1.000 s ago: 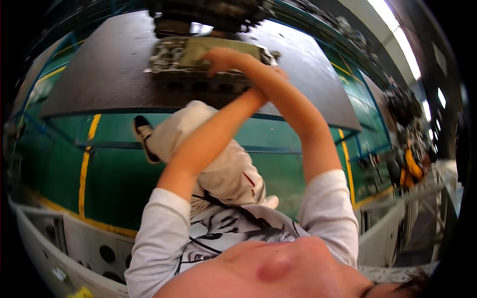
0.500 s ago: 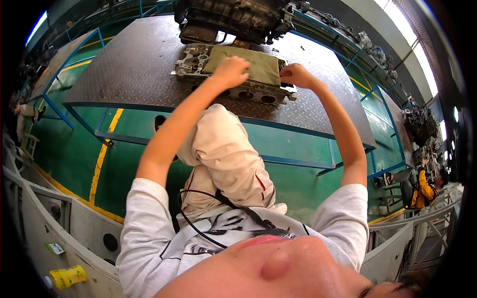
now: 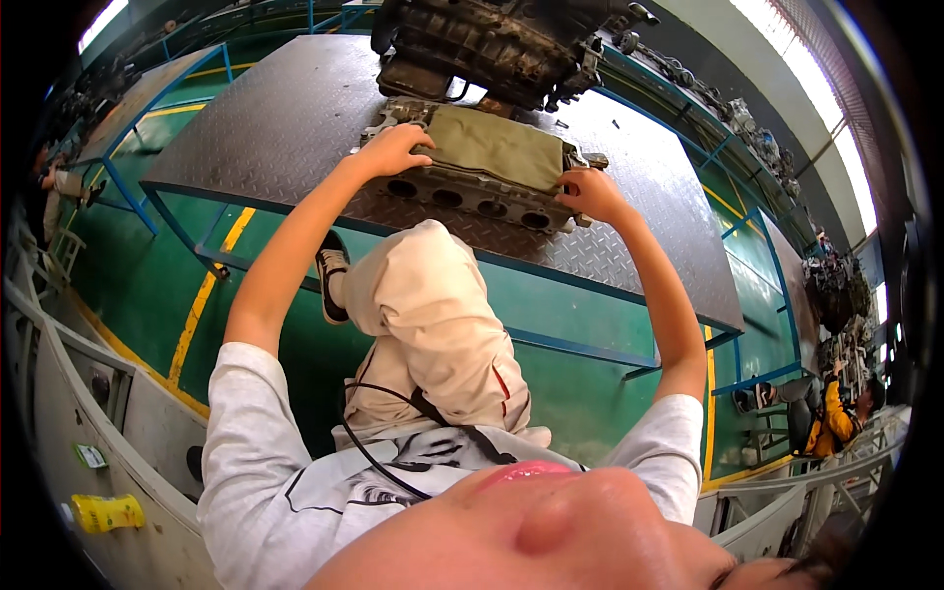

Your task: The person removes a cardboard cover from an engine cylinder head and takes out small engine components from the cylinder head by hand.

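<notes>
An olive-green cloth [image 3: 501, 146] lies folded flat along the top of a cylinder head [image 3: 462, 190], whose row of round ports faces me. My left hand [image 3: 393, 151] rests over the head's left end, beside the cloth's left edge. Its thumb and fingers are apart, and I see nothing held between them. At the cloth's near right corner, my right hand [image 3: 590, 194] has its fingers pinched together on the fabric; the fingertips are partly hidden.
A large dark engine block [image 3: 492, 49] stands just behind the cylinder head on the steel-plate table [image 3: 236, 147]. Small metal pieces lie to its right. A person in a yellow jacket [image 3: 838, 413] sits far right. At lower left, a yellow bottle [image 3: 106, 513] lies on a pale surface.
My left hand has moved left, from the middle of the cloth to its left edge. My right hand stays by the cloth's right end. The whole view has shifted a little.
</notes>
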A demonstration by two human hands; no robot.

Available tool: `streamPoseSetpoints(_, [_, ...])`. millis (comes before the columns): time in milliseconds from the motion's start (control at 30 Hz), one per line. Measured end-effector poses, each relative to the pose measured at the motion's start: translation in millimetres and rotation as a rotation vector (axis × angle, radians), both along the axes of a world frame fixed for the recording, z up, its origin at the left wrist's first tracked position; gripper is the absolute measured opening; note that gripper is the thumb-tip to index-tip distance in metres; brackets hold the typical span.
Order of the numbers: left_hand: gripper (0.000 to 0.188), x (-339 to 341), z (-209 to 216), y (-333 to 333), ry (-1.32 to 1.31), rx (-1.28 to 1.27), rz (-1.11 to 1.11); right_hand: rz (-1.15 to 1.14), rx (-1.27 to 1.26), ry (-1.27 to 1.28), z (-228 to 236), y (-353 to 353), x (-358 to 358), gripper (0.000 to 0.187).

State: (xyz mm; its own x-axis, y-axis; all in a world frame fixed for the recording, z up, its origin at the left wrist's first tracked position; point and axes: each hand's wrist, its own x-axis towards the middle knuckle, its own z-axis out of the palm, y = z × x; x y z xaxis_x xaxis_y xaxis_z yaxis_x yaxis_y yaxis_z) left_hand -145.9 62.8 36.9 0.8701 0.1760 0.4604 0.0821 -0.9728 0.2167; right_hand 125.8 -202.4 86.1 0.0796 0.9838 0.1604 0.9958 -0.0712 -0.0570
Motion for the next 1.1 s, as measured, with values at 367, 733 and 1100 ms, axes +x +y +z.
streamPoseSetpoints(367, [0.039, 28.0, 3.1, -16.3, -0.058, 0.054, -0.004, 0.021, 0.213, -0.177, 48.2, 31.4, 6.8, 0.021])
streamPoseSetpoints(733, [0.022, 12.6, 87.7, -8.1, -0.249, -0.161, 0.029, 0.051, 0.221, -0.227, 177.7, 10.1, -15.5, 0.021])
streamPoseSetpoints(1100, [0.025, 58.1, 150.8, -27.1, -0.312, 0.1, -0.041, -0.11, 0.131, -0.028, 199.1, -35.0, 17.9, 0.02])
